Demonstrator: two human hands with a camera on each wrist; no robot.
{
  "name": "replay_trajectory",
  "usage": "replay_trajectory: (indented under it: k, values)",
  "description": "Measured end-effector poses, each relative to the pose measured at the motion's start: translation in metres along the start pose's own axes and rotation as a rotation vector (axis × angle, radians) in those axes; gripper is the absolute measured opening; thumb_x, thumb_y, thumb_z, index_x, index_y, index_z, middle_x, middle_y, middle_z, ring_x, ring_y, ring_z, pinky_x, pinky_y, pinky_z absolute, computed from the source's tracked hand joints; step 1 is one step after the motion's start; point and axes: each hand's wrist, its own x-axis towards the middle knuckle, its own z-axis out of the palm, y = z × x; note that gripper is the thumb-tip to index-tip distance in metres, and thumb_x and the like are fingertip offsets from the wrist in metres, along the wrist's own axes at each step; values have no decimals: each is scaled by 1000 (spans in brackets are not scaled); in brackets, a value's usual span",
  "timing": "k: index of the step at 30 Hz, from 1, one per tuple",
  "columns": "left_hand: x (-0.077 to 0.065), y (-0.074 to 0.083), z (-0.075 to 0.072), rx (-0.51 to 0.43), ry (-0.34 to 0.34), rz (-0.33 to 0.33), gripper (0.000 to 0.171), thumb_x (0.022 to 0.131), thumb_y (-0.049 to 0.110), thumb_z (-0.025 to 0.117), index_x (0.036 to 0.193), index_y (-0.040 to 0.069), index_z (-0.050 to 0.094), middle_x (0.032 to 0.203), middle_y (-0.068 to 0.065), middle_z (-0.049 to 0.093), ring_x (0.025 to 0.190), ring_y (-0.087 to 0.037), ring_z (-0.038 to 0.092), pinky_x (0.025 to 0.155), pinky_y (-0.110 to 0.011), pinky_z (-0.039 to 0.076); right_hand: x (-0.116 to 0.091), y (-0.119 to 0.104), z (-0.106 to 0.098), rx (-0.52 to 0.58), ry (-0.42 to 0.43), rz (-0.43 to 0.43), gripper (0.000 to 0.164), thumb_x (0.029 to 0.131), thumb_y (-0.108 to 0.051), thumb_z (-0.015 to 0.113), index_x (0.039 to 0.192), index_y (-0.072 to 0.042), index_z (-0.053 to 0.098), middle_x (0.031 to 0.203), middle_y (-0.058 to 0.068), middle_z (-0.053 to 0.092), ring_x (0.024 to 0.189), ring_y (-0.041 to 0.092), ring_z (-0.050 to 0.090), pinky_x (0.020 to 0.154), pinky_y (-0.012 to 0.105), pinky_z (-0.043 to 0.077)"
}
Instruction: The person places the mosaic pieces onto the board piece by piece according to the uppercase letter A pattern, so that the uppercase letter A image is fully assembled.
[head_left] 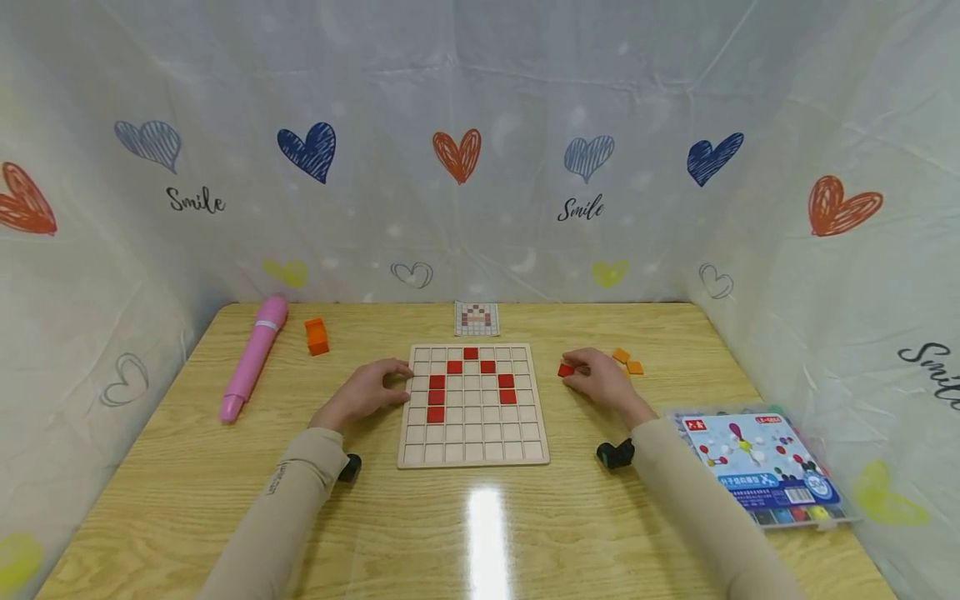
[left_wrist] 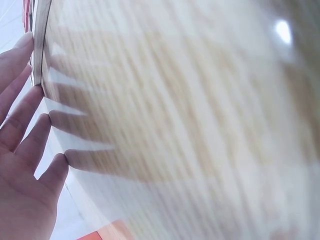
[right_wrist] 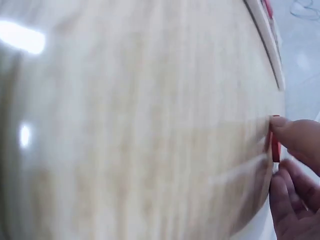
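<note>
A pale wooden grid board (head_left: 476, 433) lies in the middle of the table, with several red square tiles (head_left: 470, 353) set in its cells in an arch-like pattern. My left hand (head_left: 371, 390) is at the board's left edge, thumb and fingers spread and touching the rim; in the left wrist view the fingertips (left_wrist: 37, 91) meet the board's side. Right of the board, my right hand (head_left: 600, 379) pinches a loose red tile (head_left: 565, 370) between thumb and fingers. The right wrist view shows that tile (right_wrist: 276, 145) low at the tabletop, partly hidden by the thumb.
Two orange tiles (head_left: 628, 362) lie just beyond my right hand. A small printed pattern card (head_left: 477, 319) is behind the board. On the left are a pink microphone-shaped object (head_left: 255, 358) and an orange block-like object (head_left: 317, 337). A molecule-model box (head_left: 765, 467) sits by my right forearm.
</note>
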Motion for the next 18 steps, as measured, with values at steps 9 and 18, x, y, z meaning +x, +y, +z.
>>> replay_trajectory:
  k: [9, 18]
  values:
    - [-1, 1, 1, 4, 2, 6, 37, 89, 13, 72, 123, 3, 64, 140, -17, 52, 137, -38, 38, 115, -53, 27, -4, -4, 3, -59, 7, 25, 47, 92, -19, 70, 131, 3, 59, 119, 22, 54, 104, 35, 54, 91, 50, 47]
    - [-3, 1, -1, 10, 13, 16, 36, 88, 12, 73, 122, 2, 65, 140, -18, 52, 136, -38, 39, 114, -53, 28, -4, -4, 6, -102, 10, -23, 34, 92, -16, 69, 123, -2, 68, 106, 14, 60, 95, 29, 57, 86, 46, 50]
